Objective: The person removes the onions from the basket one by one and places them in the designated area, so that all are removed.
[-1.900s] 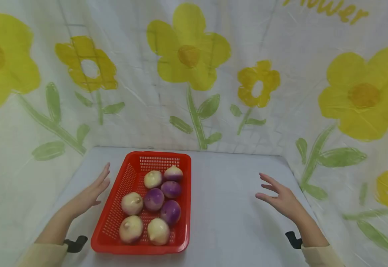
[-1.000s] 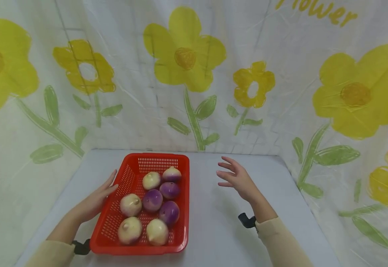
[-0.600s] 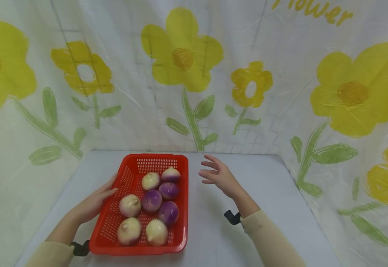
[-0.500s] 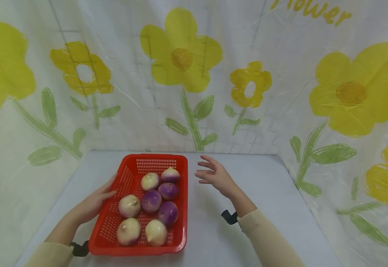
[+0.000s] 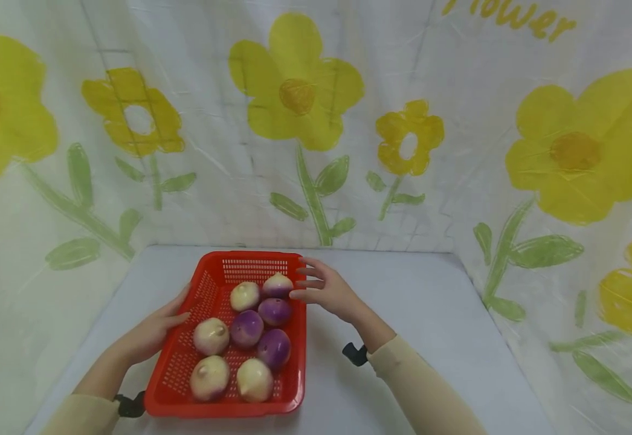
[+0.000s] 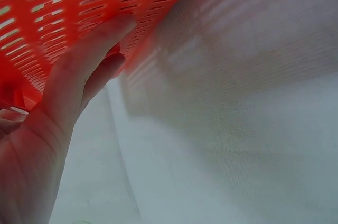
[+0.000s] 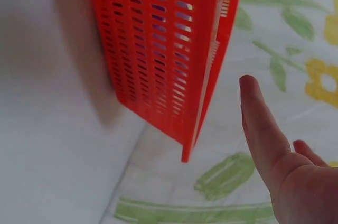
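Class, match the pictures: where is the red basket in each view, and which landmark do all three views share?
Head: the basket is left of centre, in the lower half.
Left wrist: upper left, cut off by the frame.
Right wrist: upper middle, cut off by the top edge.
Shared landmark: the table, under the basket in head, on the right in left wrist, on the left in right wrist.

Right hand (image 5: 329, 293), earlier well apart from the red basket (image 5: 223, 409), now reaches over its right rim near the far corner | Left hand (image 5: 155, 329), earlier just beside the basket, now touches its perforated left wall
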A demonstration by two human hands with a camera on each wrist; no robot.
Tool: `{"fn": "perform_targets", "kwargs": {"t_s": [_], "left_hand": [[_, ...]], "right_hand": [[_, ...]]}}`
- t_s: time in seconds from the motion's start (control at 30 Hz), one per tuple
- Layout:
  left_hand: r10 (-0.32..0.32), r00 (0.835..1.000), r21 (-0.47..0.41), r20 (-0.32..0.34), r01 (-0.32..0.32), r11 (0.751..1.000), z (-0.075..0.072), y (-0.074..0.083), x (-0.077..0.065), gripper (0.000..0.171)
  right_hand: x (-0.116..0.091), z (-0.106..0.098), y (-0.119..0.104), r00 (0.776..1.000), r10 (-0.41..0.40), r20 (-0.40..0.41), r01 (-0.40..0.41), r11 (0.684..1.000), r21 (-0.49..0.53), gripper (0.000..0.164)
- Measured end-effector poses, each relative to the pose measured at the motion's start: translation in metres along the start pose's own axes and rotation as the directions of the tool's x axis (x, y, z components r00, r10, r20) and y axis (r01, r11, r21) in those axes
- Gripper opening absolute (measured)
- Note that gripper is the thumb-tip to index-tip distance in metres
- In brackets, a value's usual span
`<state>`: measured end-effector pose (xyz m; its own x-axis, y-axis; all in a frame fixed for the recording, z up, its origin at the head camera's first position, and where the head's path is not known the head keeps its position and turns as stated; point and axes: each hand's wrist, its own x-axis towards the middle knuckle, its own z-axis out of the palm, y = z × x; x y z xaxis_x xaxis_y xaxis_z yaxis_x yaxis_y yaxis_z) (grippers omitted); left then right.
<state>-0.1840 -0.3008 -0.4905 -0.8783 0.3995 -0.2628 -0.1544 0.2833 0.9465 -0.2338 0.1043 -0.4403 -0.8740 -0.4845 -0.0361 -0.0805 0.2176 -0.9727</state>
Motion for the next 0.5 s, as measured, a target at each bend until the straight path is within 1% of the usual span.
{"fn": "perform_targets", "kwargs": {"t_s": [0.2, 0.37, 0.43, 0.5], "left_hand": [[-0.012, 1.000, -0.012, -0.011, 0.012, 1.000, -0.001, 0.002, -0.003, 0.068], [-0.008, 1.000, -0.014, -0.008, 0.008, 1.000, 0.000, 0.001, -0.002, 0.068], [-0.010, 1.000, -0.017, -0.006, 0.010, 1.000, 0.001, 0.000, -0.002, 0.068], [-0.015, 1.000, -0.033, 0.002, 0.015, 0.999, 0.001, -0.001, -0.001, 0.068]], "right_hand": [[0.005, 0.019, 0.001, 0.997, -0.027, 0.074, 0.033, 0.996, -0.084, 0.080], [0.006, 0.034, 0.004, 0.992, -0.043, 0.121, 0.060, 0.988, -0.144, 0.085], [0.005, 0.040, 0.005, 0.990, -0.043, 0.138, 0.065, 0.985, -0.162, 0.083], [0.003, 0.046, 0.006, 0.988, -0.042, 0.148, 0.074, 0.973, -0.219, 0.082]]}}
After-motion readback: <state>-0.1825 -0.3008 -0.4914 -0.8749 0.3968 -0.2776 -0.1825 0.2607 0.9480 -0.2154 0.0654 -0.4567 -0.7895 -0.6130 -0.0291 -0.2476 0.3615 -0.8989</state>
